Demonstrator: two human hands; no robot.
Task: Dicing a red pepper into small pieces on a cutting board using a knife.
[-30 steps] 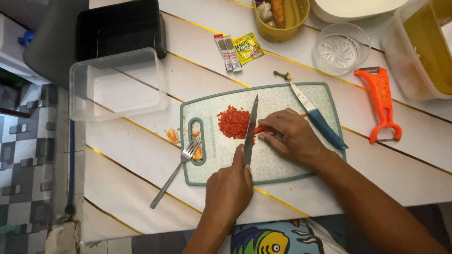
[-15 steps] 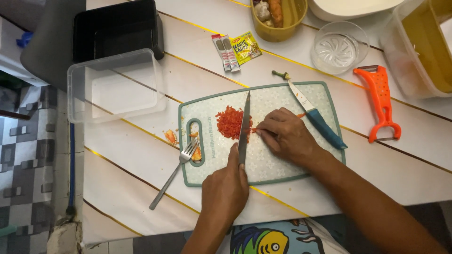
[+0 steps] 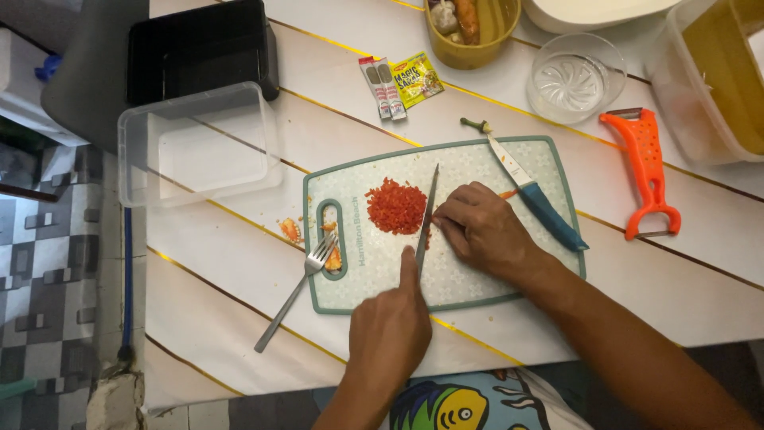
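Fingers of the left hand (image 3: pixel 388 334) are wrapped around the handle of a slim steel-bladed knife (image 3: pixel 426 213), the forefinger laid along its spine, while the blade is held edge-down on a pale green plastic cutting board with a slotted handle (image 3: pixel 477 283). Fingertips of the right hand (image 3: pixel 485 231) are curled down and pressed onto the board just beside the blade; whether a piece is pinned beneath them cannot be told. A heap of finely chopped red pepper (image 3: pixel 395 205) is seen on the other side of the blade, touching it or nearly so. A second knife with a blue handle (image 3: pixel 537 199) is laid on the board beyond the right hand, and a steel fork (image 3: pixel 298 288) is rested across the board's handle slot, with orange scraps near its tines.

Beyond the board, two narrow red-and-white sachets (image 3: pixel 382 76) and a small yellow-green square packet (image 3: pixel 418 78) are placed flat on the white striped table (image 3: pixel 700 271). A clear rectangular plastic tub (image 3: pixel 195 143) is set in front of a black box (image 3: pixel 199 49). A ribbed glass bowl (image 3: pixel 574 78), an orange plastic peeler (image 3: pixel 649 171) and a mustard-yellow bowl (image 3: pixel 473 36) are placed further along
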